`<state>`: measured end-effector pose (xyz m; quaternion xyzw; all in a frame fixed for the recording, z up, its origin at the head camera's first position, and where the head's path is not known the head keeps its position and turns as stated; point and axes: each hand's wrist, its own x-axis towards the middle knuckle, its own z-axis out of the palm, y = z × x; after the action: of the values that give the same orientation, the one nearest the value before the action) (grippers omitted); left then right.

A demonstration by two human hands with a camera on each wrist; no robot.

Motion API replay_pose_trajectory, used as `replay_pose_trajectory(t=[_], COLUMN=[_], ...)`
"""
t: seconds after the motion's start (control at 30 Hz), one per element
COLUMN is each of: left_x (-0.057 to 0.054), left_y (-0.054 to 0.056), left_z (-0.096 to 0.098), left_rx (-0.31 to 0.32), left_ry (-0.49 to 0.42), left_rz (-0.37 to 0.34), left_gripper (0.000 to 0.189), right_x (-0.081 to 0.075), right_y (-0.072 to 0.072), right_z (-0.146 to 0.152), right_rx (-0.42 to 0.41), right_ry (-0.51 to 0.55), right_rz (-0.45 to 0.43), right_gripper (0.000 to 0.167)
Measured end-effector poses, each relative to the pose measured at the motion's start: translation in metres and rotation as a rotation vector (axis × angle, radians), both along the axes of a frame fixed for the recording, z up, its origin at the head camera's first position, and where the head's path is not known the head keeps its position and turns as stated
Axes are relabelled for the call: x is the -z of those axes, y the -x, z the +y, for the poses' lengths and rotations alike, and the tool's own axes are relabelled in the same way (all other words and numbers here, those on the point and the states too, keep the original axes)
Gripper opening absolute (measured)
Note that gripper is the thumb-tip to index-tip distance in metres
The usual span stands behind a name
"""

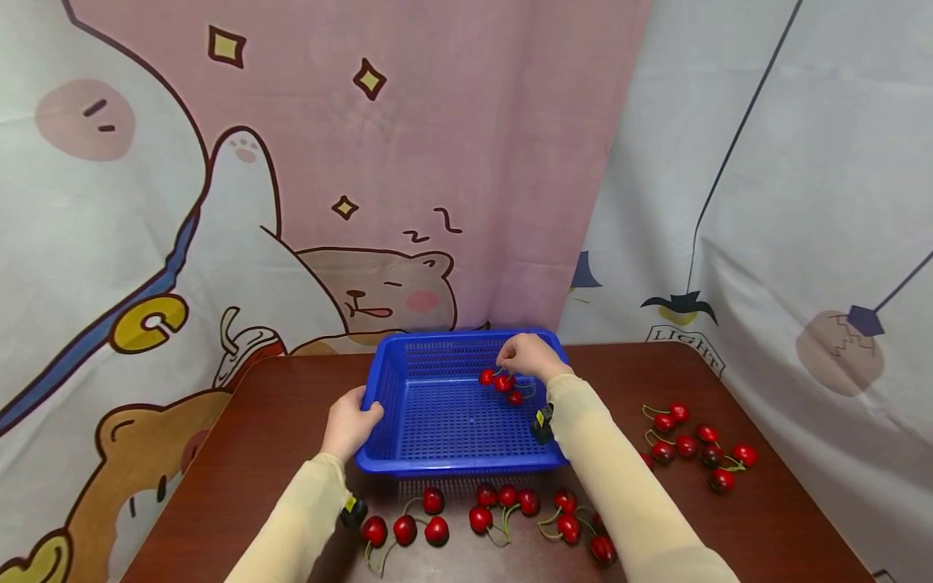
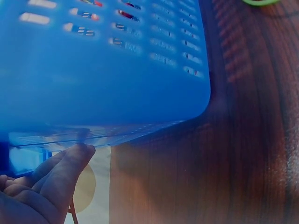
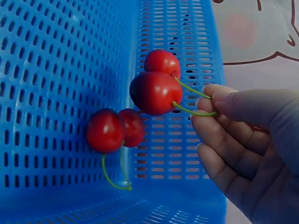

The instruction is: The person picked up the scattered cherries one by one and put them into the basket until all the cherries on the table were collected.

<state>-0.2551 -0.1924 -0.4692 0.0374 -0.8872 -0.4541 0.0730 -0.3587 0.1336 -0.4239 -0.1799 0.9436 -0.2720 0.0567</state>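
Note:
A blue plastic basket with slotted walls stands on the table. My left hand grips its left rim, thumb over the edge; in the left wrist view the fingers lie against the basket's outside. Inside the basket's far right part, my right hand pinches the green stems of a pair of red cherries between thumb and fingertips. The cherries hang from the stems above the basket floor. Another joined pair of cherries lies in the basket below them.
Several cherries with stems lie in a row along the table's front, among them a left bunch, a middle bunch and a right bunch. More cherries lie to the right. A printed curtain hangs behind the table.

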Motion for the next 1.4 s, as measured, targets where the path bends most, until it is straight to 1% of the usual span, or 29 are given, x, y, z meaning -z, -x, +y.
replay_pose_trajectory(t=[0.27,0.5,0.67,0.77,0.93,1.17,1.4], left_x=[0.0,0.001,0.001,0.001,0.001,0.001,0.003], left_y=[0.0,0.0,0.0,0.0,0.001,0.001,0.001], left_z=[0.0,0.0,0.0,0.0,0.0,-0.001,-0.001], left_rx=[-0.003,-0.003,-0.002,0.001,-0.001,-0.002,-0.001], left_ry=[0.01,0.008,0.008,0.007,0.005,0.013,0.013], left_rz=[0.007,0.002,0.004,0.01,0.015,0.01,0.01], left_gripper=[0.04,0.041,0.04,0.039,0.038,0.042,0.042], right_x=[0.01,0.014,0.016,0.014,0.009,0.005,-0.001], right_y=[-0.001,-0.004,-0.006,-0.006,-0.007,-0.008,-0.009], right_z=[-0.003,-0.005,-0.003,-0.002,0.001,0.003,0.006], right_rx=[-0.051,-0.047,-0.055,-0.069,-0.097,-0.087,-0.13], right_ry=[-0.046,-0.048,-0.053,-0.07,-0.106,-0.103,-0.09], right_rz=[-0.046,-0.098,-0.118,-0.106,-0.037,-0.031,0.003], right_gripper=[0.011,0.011,0.009,0.008,0.01,0.016,0.027])
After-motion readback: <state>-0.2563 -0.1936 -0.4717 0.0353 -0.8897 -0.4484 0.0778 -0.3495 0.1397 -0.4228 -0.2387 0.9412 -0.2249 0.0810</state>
